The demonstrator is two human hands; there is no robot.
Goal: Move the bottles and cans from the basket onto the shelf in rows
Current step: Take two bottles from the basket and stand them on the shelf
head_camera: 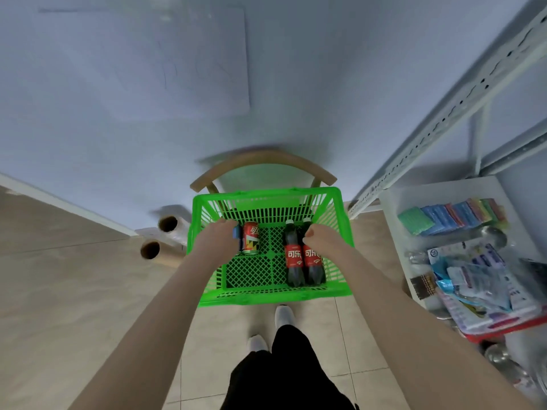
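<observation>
Both hands are down in the green basket point(270, 294), left hand point(218, 236) curled around a can point(250, 238), right hand point(321, 236) pinching a bottle point(312, 258) neck, so a thin grip might slip lifting out.

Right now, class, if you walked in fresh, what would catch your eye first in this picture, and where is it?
The bright green basket in the middle, resting on a wooden chair, stands out first. Inside it, two cola bottles lie side by side on the right, with the right hand at their necks, and a red can sits on the left beside the left hand. At the right edge, a white shelf holds colourful packets.
</observation>
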